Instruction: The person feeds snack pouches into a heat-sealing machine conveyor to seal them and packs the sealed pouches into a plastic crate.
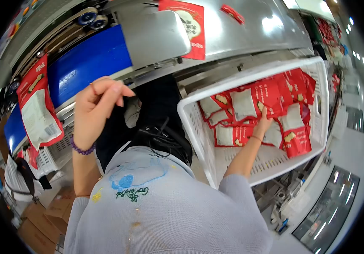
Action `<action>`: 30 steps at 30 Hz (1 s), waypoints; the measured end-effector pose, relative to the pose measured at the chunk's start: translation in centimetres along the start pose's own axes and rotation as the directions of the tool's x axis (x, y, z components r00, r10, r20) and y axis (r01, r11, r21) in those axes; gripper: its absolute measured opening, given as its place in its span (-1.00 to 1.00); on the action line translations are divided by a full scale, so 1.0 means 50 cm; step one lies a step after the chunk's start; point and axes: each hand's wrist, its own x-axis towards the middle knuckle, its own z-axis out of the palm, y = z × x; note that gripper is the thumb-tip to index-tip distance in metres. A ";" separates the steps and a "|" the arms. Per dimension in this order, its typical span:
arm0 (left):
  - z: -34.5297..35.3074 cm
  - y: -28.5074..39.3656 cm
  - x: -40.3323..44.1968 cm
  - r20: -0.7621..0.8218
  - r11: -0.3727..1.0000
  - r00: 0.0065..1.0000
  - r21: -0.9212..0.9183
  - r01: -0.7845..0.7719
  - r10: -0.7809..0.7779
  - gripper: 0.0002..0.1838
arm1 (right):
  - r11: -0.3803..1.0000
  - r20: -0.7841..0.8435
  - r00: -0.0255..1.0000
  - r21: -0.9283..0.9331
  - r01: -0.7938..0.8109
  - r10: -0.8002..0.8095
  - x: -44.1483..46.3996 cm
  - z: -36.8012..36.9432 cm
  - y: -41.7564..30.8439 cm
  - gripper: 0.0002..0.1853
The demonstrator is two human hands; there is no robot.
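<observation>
My left hand [99, 101], with a purple bead bracelet at the wrist, is raised beside the blue conveyor belt [91, 55]. Its fingers are curled in towards the thumb, and nothing shows between them. Inside the white plastic crate [201, 146] on the right, my right hand [263, 126] reaches in among several red pouches with clear windows. Its fingers are closed at the lower edge of one red pouch [268, 95], partly hiding that edge. Another pouch [292, 129] lies just right of this hand.
A red pouch [40, 106] lies at the belt's left end. On the steel table [249, 40] are a flat red bag [196, 29] and a small red packet [232, 14]. Cardboard boxes [42, 220] stand at lower left, near another white crate [48, 161].
</observation>
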 end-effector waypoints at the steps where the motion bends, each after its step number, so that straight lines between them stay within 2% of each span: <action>1: 0.002 -0.003 0.000 -0.001 1.000 1.000 -0.023 0.017 -0.017 -0.77 | 0.997 0.002 1.000 -0.073 0.017 -0.016 -0.019 0.022 -0.031 -0.48; 2: 0.002 0.009 0.006 0.084 0.999 0.996 -0.030 0.011 -0.008 -0.78 | 0.987 0.080 0.991 -0.112 0.113 -0.104 -0.055 0.052 -0.072 -0.41; 4: 0.019 -0.010 0.012 0.119 0.998 0.991 -0.022 -0.061 0.063 -0.76 | 0.946 0.123 0.983 -0.278 0.167 -0.137 -0.104 0.081 -0.132 -0.20; 5: 0.024 -0.004 0.016 0.181 0.997 0.982 -0.064 -0.036 0.047 -0.83 | 0.892 0.173 0.966 -0.380 0.244 -0.190 -0.155 0.105 -0.197 -0.17; 6: 0.041 -0.010 0.019 0.155 0.989 0.979 -0.087 -0.122 0.134 -0.87 | 0.908 0.215 0.964 -0.353 0.227 -0.158 -0.215 0.138 -0.274 -0.20; 7: 0.041 0.008 0.026 0.212 0.983 0.964 0.057 -0.175 0.160 -0.80 | 0.890 0.121 0.981 -0.417 0.186 -0.149 -0.245 0.152 -0.311 -0.25; 8: 0.047 0.027 0.030 0.217 0.953 0.944 0.121 -0.278 0.248 -0.67 | 0.903 0.244 0.960 -0.367 0.224 -0.139 -0.273 0.153 -0.361 -0.30; 9: 0.058 0.029 0.035 0.261 0.959 0.935 0.087 -0.271 0.241 -0.46 | 0.873 0.296 0.913 -0.317 0.370 -0.280 -0.291 0.154 -0.387 -0.40; 10: 0.081 0.020 0.041 0.231 0.926 0.901 -0.001 -0.378 0.368 -0.33 | 0.910 0.340 0.900 -0.211 0.356 -0.273 -0.304 0.150 -0.400 -0.41; 11: 0.091 0.021 0.042 0.270 0.914 0.883 0.031 -0.405 0.383 -0.22 | 0.935 0.387 0.881 -0.107 0.337 -0.273 -0.312 0.148 -0.409 -0.42; 12: 0.111 0.022 0.041 0.229 0.891 0.866 -0.017 -0.453 0.445 -0.31 | 0.951 0.422 0.860 0.023 0.308 -0.288 -0.324 0.156 -0.410 -0.50; 13: 0.119 0.024 0.040 0.187 0.863 0.843 -0.062 -0.502 0.504 -0.41 | 0.966 0.476 0.844 0.054 0.255 -0.249 -0.344 0.171 -0.413 -0.49; 14: 0.109 0.026 0.038 0.167 0.862 0.846 -0.055 -0.504 0.506 -0.41 | 0.961 0.591 0.759 0.135 0.240 -0.273 -0.363 0.198 -0.411 -0.49; 15: 0.096 0.034 0.035 0.230 0.917 0.888 -0.070 -0.393 0.398 -0.55 | 0.954 0.690 0.659 0.212 0.211 -0.299 -0.379 0.231 -0.406 -0.49; 16: 0.087 0.038 0.031 0.295 0.959 0.912 -0.079 -0.274 0.285 -0.68 | 0.952 0.706 0.639 0.214 0.220 -0.307 -0.390 0.261 -0.396 -0.58; 17: 0.086 0.028 0.030 0.052 0.940 0.946 -0.139 -0.311 0.321 -0.82 | 0.949 0.719 0.620 0.216 0.228 -0.313 -0.401 0.293 -0.388 -0.67; 19: 0.054 0.010 0.045 -0.081 0.911 0.991 -0.393 -0.126 0.102 -0.80 | 0.954 0.588 0.787 0.300 0.003 -0.188 -0.432 0.381 -0.405 -0.76; 20: 0.031 0.005 0.054 -0.154 0.950 0.984 -0.283 -0.133 0.092 -0.80 | 0.967 0.623 0.741 0.125 0.220 -0.249 -0.426 0.411 -0.400 -0.77; 21: 0.009 0.001 0.071 -0.226 0.977 0.970 -0.170 -0.129 0.088 -0.79 | 0.900 0.668 0.683 -0.044 0.433 -0.296 -0.419 0.440 -0.392 -0.75; 22: -0.002 -0.017 0.101 -0.337 0.982 0.924 0.013 -0.188 0.181 -0.78 | 0.857 0.697 0.640 -0.072 0.511 -0.323 -0.420 0.477 -0.385 -0.75; 23: -0.012 -0.057 0.144 -0.442 0.943 0.835 0.207 -0.261 0.328 -0.73 | 0.805 0.726 0.593 -0.093 0.586 -0.349 -0.422 0.518 -0.377 -0.74; 25: -0.037 -0.074 0.195 -0.434 0.991 0.899 0.133 -0.004 0.061 -0.72 | 0.830 0.694 0.616 -0.048 0.556 -0.373 -0.415 0.599 -0.363 -0.75; 26: -0.033 -0.084 0.200 -0.451 0.992 0.891 0.124 0.000 0.057 -0.72 | 0.897 0.692 0.629 0.061 0.438 -0.354 -0.415 0.634 -0.353 -0.77; 28: -0.031 -0.102 0.219 -0.289 0.961 0.954 -0.278 -0.005 -0.079 -0.63 | 0.916 0.731 0.615 0.036 0.399 -0.296 -0.382 0.671 -0.341 -0.77; 29: -0.031 -0.111 0.231 -0.298 0.960 0.951 -0.279 -0.005 -0.082 -0.63 | 0.934 0.757 0.611 -0.001 0.358 -0.233 -0.367 0.687 -0.336 -0.76; 30: -0.032 -0.114 0.243 -0.329 0.946 0.938 -0.325 -0.004 -0.109 -0.65 | 0.968 0.780 0.597 0.042 0.249 -0.187 -0.363 0.701 -0.337 -0.79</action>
